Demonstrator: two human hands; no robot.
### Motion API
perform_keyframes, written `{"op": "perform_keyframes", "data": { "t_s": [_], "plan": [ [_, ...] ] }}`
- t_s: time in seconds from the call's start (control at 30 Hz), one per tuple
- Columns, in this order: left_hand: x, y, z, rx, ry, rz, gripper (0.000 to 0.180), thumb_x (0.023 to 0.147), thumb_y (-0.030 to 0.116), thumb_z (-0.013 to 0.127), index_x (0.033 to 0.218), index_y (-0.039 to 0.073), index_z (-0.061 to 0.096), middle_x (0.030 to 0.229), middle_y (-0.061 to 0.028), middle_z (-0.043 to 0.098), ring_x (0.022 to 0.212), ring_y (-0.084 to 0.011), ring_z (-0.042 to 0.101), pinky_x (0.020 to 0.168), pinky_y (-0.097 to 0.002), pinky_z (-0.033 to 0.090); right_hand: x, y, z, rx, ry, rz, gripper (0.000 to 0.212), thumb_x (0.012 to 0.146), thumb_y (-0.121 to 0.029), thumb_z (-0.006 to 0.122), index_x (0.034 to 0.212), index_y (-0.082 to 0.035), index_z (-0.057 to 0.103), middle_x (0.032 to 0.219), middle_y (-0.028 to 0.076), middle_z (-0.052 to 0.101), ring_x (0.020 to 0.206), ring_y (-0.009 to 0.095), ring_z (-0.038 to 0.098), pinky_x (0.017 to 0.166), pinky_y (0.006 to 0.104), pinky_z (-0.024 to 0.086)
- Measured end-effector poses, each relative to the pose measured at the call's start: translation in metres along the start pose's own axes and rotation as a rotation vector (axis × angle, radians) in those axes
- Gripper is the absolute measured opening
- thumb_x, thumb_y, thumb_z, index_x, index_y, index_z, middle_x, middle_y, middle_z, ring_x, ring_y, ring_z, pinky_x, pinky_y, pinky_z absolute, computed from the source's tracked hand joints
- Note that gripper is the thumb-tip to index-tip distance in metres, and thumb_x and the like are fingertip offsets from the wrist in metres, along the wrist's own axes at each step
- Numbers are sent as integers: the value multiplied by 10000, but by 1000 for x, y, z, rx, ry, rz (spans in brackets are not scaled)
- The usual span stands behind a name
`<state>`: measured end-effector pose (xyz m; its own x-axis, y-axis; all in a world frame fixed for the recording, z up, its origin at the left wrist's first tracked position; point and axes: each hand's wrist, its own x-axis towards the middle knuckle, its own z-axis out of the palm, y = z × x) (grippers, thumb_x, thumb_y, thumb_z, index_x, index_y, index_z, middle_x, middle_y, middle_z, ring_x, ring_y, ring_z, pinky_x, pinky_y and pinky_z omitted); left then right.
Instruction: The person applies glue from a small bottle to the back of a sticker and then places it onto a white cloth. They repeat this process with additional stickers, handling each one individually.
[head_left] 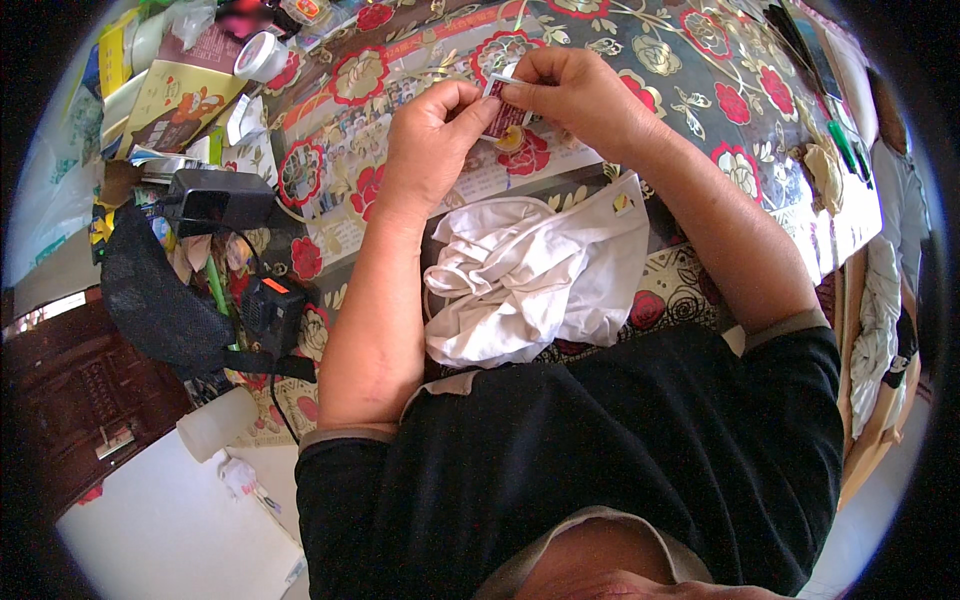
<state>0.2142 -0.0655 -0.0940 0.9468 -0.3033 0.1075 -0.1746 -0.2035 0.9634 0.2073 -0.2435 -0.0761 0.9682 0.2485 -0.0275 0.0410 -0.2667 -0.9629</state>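
Your left hand (pixel 432 145) and right hand (pixel 580 95) are pinching the packet (pixel 506 117) between them, one from each side, probably for keeping it steady over the glossy, flowered bench (pixel 745 130); it is looking small, flat and dark red, its exact material being too small to tell; nearer you, the white cloth (pixel 530 285) is lying soft and crumpled in loose folds.

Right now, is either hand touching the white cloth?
No, the left hand and right hand grip the small packet, apart from the cloth.
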Motion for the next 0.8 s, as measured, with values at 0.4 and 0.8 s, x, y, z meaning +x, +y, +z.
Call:
{"op": "perform_keyframes", "data": {
  "t_s": [0.4, 0.8],
  "plan": [
    [-2, 7, 1, 61, 65, 23, 67, 824, 84, 580, 827, 20, 601, 718, 44, 551, 676, -42, 466, 630, -199, 387, 1, 2, 1, -106, -45, 23, 166, 812, -167, 613, 904, -29, 618, 673, -25, 556, 572, 23, 455, 477, 205, 373],
    [-2, 1, 3, 4, 80, 12, 66, 819, 81, 586, 837, 22, 610, 722, 45, 553, 662, -41, 462, 617, -194, 381, 3, 0, -2, -296, -59, -57, 281, 736, -232, 646, 880, 8, 615, 694, 188, 600, 624, 226, 598, 603, 347, 468]
  ]
}}
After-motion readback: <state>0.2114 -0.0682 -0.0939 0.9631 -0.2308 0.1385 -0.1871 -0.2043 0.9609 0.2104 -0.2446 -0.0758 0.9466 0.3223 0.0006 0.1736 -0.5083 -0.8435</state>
